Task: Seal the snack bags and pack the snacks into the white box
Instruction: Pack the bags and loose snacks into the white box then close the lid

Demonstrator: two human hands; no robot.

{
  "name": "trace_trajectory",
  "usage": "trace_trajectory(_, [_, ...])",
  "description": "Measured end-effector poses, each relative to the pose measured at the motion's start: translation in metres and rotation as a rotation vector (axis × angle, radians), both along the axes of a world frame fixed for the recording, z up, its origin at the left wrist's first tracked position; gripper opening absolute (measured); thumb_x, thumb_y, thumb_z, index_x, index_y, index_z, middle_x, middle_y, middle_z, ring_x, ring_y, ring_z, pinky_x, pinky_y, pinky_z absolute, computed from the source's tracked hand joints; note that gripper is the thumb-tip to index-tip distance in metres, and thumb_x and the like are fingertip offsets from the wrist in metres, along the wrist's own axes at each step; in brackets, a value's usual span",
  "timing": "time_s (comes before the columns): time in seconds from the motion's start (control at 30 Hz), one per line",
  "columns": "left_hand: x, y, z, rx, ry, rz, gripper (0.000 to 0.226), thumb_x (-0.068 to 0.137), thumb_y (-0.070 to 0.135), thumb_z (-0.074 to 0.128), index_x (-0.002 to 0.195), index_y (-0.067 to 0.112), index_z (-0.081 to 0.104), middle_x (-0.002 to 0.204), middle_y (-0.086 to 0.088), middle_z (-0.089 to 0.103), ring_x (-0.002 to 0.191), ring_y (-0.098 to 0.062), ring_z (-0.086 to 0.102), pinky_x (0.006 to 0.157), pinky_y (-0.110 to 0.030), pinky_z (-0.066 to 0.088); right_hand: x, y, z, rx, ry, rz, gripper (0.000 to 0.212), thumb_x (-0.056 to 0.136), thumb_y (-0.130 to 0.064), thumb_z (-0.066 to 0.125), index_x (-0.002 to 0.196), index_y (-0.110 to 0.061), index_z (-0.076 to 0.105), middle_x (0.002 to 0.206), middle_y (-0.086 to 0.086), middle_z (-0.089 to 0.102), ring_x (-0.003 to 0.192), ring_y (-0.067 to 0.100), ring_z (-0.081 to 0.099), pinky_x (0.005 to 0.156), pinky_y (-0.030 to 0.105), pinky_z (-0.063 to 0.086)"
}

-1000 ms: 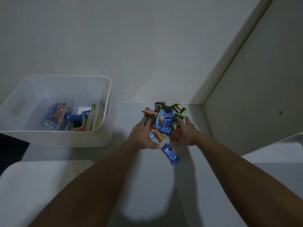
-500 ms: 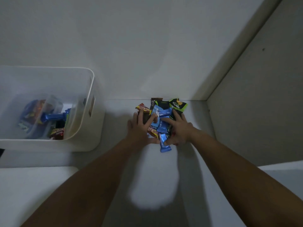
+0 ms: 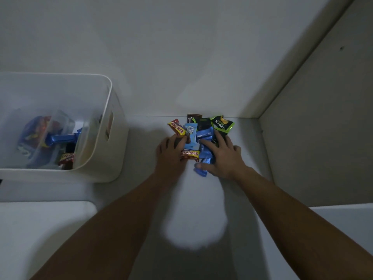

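White box (image 3: 113, 126): stands at the desk's (image 3: 141, 190) left edge, well apart from both hands; inside lie a blue wrapped bar (image 3: 60, 138), a red-brown snack pack (image 3: 67, 157) and a clear tub (image 3: 40, 138) with blurred packets.
Left hand (image 3: 170, 152): lies on the left flank of the snack pile (image 3: 198, 138) near the desk's back edge; fingers bent around the packets, thumb side against a red Beng-beng bar (image 3: 189, 154).
Snack pile: a second Beng-beng bar (image 3: 176, 127) at its back left, a light blue packet (image 3: 190, 136) in the middle, blue wrappers (image 3: 204, 136) beside it, a green Nextar packet (image 3: 222, 123) at the back right.
Right hand (image 3: 221, 156): fingers spread and bent over the blue wrappers, pressing the pile from the right; thumb touches a blue wrapper (image 3: 200, 171) at the pile's near edge.
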State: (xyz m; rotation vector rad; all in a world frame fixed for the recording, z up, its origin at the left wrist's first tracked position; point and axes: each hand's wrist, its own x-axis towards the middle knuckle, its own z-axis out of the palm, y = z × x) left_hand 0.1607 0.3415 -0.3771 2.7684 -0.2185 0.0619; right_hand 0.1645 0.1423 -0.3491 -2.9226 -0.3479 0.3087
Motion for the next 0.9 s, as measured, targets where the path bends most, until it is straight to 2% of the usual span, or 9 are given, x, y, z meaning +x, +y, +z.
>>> trace_trajectory(0.1, [-0.005,-0.004,0.001,-0.031,-0.013,0.005,0.063,0.072,0.021,0.059,0.135,0.019,0.051,0.117,-0.012,0.057,0.102,-0.038,0.050,0.079,-0.044,0.047,-0.015,0.002,-0.012,0.123,-0.199,-0.124,0.061,0.077,-0.051,0.062,0.134,-0.036,0.046,0.152,0.008,0.031,0.129,0.037,0.034,0.096,0.049,0.040])
trace_trajectory(0.23, [-0.005,-0.002,0.001,-0.076,-0.031,-0.030,0.061,0.073,0.005,0.060,0.133,0.009,0.052,0.104,-0.017,0.057,0.094,-0.038,0.049,0.072,-0.044,0.050,-0.025,0.004,-0.017,0.292,-0.238,-0.215,0.056,0.073,-0.023,0.076,0.126,-0.022,0.059,0.141,0.010,0.042,0.121,0.032,0.038,0.094,0.041,0.043])
trace_trajectory(0.4, [-0.005,-0.002,0.012,-0.222,0.074,0.054,0.053,0.080,0.002,0.060,0.132,0.008,0.053,0.109,-0.020,0.056,0.105,-0.036,0.046,0.078,-0.038,0.042,-0.020,0.008,-0.006,0.362,-0.186,-0.263,0.052,0.062,-0.010,0.084,0.112,-0.015,0.069,0.127,0.014,0.052,0.113,0.033,0.046,0.084,0.029,0.037])
trace_trajectory(0.47, [-0.007,0.000,0.016,-0.266,0.107,0.066,0.047,0.079,0.005,0.063,0.125,0.007,0.057,0.106,-0.019,0.058,0.103,-0.035,0.050,0.075,-0.034,0.039,-0.017,0.010,0.004,0.424,-0.167,-0.323,0.046,0.062,-0.009,0.082,0.106,-0.015,0.072,0.121,0.012,0.054,0.108,0.031,0.050,0.078,0.019,0.034])
trace_trajectory(0.53, [-0.009,0.002,0.024,-0.289,0.115,0.060,0.043,0.076,0.010,0.067,0.119,0.007,0.061,0.101,-0.018,0.060,0.096,-0.035,0.054,0.071,-0.033,0.039,-0.014,0.012,0.019,0.501,-0.157,-0.383,0.037,0.066,-0.007,0.080,0.102,-0.012,0.073,0.112,0.010,0.054,0.099,0.027,0.052,0.064,0.000,0.030])
trace_trajectory(0.57, [-0.009,0.003,0.030,-0.301,0.116,0.058,0.044,0.075,0.012,0.069,0.118,0.007,0.062,0.099,-0.018,0.061,0.094,-0.035,0.056,0.072,-0.035,0.041,-0.013,0.014,0.028,0.543,-0.147,-0.406,0.033,0.067,-0.006,0.079,0.100,-0.010,0.074,0.106,0.009,0.053,0.093,0.025,0.052,0.059,-0.002,0.031])
trace_trajectory(0.63, [-0.011,0.005,0.046,-0.352,0.095,0.055,0.046,0.073,0.017,0.067,0.117,0.004,0.063,0.096,-0.021,0.062,0.089,-0.037,0.057,0.073,-0.040,0.047,-0.011,0.015,0.047,0.573,-0.149,-0.417,0.030,0.069,-0.007,0.077,0.099,-0.012,0.075,0.097,0.007,0.051,0.087,0.024,0.053,0.059,0.004,0.032])
trace_trajectory(0.7, [-0.012,0.009,0.060,-0.412,0.035,0.047,0.047,0.070,0.019,0.061,0.114,0.003,0.065,0.090,-0.022,0.063,0.082,-0.039,0.058,0.071,-0.045,0.050,-0.009,0.018,0.066,0.591,-0.153,-0.418,0.032,0.067,-0.007,0.075,0.099,-0.016,0.076,0.093,0.005,0.053,0.088,0.024,0.057,0.068,0.019,0.037])
trace_trajectory(0.9, [-0.014,0.029,0.128,-0.426,-0.016,0.073,0.045,0.067,0.023,0.062,0.111,0.013,0.066,0.096,-0.016,0.064,0.093,-0.035,0.060,0.080,-0.042,0.049,-0.012,0.043,0.136,0.691,-0.222,-0.379,0.027,0.070,-0.004,0.073,0.096,-0.012,0.077,0.089,-0.001,0.060,0.086,0.018,0.060,0.077,0.026,0.048])
